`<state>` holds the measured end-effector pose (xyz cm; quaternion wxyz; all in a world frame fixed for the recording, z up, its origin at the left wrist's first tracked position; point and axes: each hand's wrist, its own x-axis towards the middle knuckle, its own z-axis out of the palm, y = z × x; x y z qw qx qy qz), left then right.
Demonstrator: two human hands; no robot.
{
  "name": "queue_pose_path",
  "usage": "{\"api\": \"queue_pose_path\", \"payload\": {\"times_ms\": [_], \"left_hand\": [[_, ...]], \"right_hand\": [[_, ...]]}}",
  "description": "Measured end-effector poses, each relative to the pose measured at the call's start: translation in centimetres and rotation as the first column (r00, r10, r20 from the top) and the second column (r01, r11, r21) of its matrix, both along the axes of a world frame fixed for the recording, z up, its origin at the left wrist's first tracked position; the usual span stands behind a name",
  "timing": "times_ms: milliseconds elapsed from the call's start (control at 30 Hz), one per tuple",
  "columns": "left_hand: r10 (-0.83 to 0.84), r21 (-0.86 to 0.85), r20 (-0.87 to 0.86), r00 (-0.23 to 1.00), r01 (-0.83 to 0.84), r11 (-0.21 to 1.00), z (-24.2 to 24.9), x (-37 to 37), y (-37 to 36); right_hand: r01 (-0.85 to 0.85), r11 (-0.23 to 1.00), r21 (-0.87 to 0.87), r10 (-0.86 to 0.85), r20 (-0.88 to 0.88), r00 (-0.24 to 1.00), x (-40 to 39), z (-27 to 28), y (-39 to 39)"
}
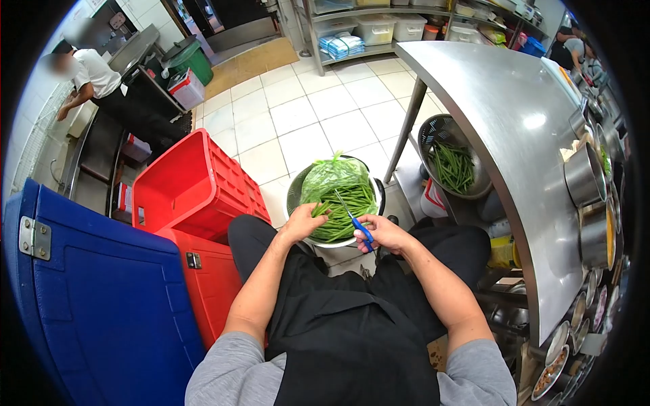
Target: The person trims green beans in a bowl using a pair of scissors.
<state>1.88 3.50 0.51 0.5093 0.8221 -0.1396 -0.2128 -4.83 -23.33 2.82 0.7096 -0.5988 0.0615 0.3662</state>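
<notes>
A colander point(296, 191) in front of my knees is filled with long green beans point(338, 227), with a clear plastic bag point(332, 174) of greens lying over its far side. My left hand point(305, 222) is at the left edge of the beans, its fingers closed on some of them. In my right hand point(384, 233) are scissors point(361, 229) with blue handles. Their metal blades point up and left over the beans, and look slightly parted. The ends of the beans inside my left fingers are hard to make out.
A second colander point(440, 128) of green beans sits under the steel table point(487, 88) at right. Red crates point(196, 183) and a blue box point(108, 271) stand at left. Pots point(586, 176) line the far right. A person point(101, 74) works at the back left.
</notes>
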Motion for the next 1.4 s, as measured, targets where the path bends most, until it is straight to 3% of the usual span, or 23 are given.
{"api": "queue_pose_path", "payload": {"times_ms": [133, 200, 233, 300, 333, 400, 433, 633, 833, 933, 1000, 1033, 1067, 1100, 1133, 1167, 1200, 1267, 1400], "left_hand": [[0.016, -0.007, -0.036, 0.999, -0.016, 1.0, 0.2, -0.1, 0.0], [0.122, -0.322, -0.365, 0.923, -0.248, 0.913, 0.0, -0.1, 0.0], [0.125, -0.321, -0.366, 0.922, -0.25, 0.914, -0.2, 0.0, -0.2], [0.23, -0.595, -0.472, 0.851, -0.5, 0.629, -0.6, 0.1, -0.9], [0.232, -0.594, -0.472, 0.851, -0.501, 0.629, -0.7, 0.0, -1.3], [0.31, -0.659, -0.541, 0.782, -0.623, 0.421, -1.1, 0.0, -2.3], [0.312, -0.67, -0.55, 0.775, -0.632, 0.39, -1.3, -0.1, -2.7], [0.316, -0.68, -0.513, 0.799, -0.602, 0.418, -1.3, -1.1, -4.8], [0.322, -0.673, -0.501, 0.803, -0.596, 0.438, -1.0, -1.4, -5.2], [0.42, -0.619, -0.508, 0.752, -0.658, 0.428, -1.5, -0.6, -4.5], [0.422, -0.553, -0.393, 0.817, -0.577, 0.601, -2.1, 0.1, -3.8], [0.459, -0.475, -0.189, 0.868, -0.49, 0.731, -2.5, 0.7, -4.2], [0.46, -0.476, -0.188, 0.868, -0.49, 0.73, -3.0, 1.0, -4.4], [0.394, -0.26, -0.11, 0.912, -0.409, 0.875, -1.6, 0.9, -4.9], [0.308, -0.019, -0.053, 0.95, -0.309, 0.951, -0.8, 0.9, -5.3], [0.123, 0.152, 0.137, 0.983, -0.143, 0.978, -2.0, 1.7, -5.3], [0.126, 0.151, 0.137, 0.983, -0.146, 0.978, -1.6, 1.5, -5.7], [-0.153, 0.445, 0.425, 0.892, -0.059, 0.894, -0.9, 1.2, -6.7], [-0.235, 0.511, 0.482, 0.844, -0.053, 0.858, -2.3, 1.8, -6.6]], "right_hand": [[-0.006, 1.0, -0.012, 0.006, -0.007, 1.0, -0.1, -0.3, 0.1], [-0.01, 1.0, -0.024, 0.009, -0.045, 0.999, 0.0, -0.1, 0.1], [-0.014, 0.999, -0.036, 0.011, -0.083, 0.997, 0.0, 0.0, 0.2], [-0.016, 1.0, -0.017, 0.014, -0.091, 0.996, -0.1, -0.1, 0.5], [-0.015, 1.0, -0.002, 0.015, -0.098, 0.995, -0.2, -0.1, 0.5], [-0.009, 0.998, 0.057, 0.015, -0.111, 0.994, -0.4, -0.2, 0.8], [0.0, 0.993, 0.115, 0.014, -0.125, 0.992, -0.4, -0.1, 0.8], [0.055, 0.973, 0.226, -0.024, -0.136, 0.99, -0.4, -0.2, 1.1], [0.036, 0.987, 0.157, -0.031, -0.034, 0.999, -0.4, -0.6, 1.2], [0.09, 0.99, 0.111, -0.088, -0.023, 0.996, -0.3, -0.7, 1.0], [0.109, 0.991, 0.074, -0.106, -0.048, 0.993, -0.2, -0.1, 0.9], [0.13, 0.991, 0.035, -0.127, -0.07, 0.989, -0.1, 0.2, 0.9], [0.13, 0.991, 0.034, -0.127, -0.068, 0.99, 0.1, 0.2, 0.8], [0.151, 0.988, 0.021, -0.149, -0.063, 0.987, 0.3, 0.2, 0.7], [0.171, 0.985, 0.008, -0.171, -0.058, 0.984, 0.3, 0.1, 0.5], [0.201, 0.979, 0.018, -0.2, -0.054, 0.978, 0.5, -0.5, 0.4], [0.198, 0.98, 0.018, -0.197, -0.053, 0.979, 0.6, -0.5, 0.2], [0.232, 0.972, 0.029, -0.231, -0.042, 0.972, 0.7, -0.3, 0.0], [0.247, 0.969, 0.001, -0.247, -0.028, 0.969, 0.5, 0.0, -0.3]]}}
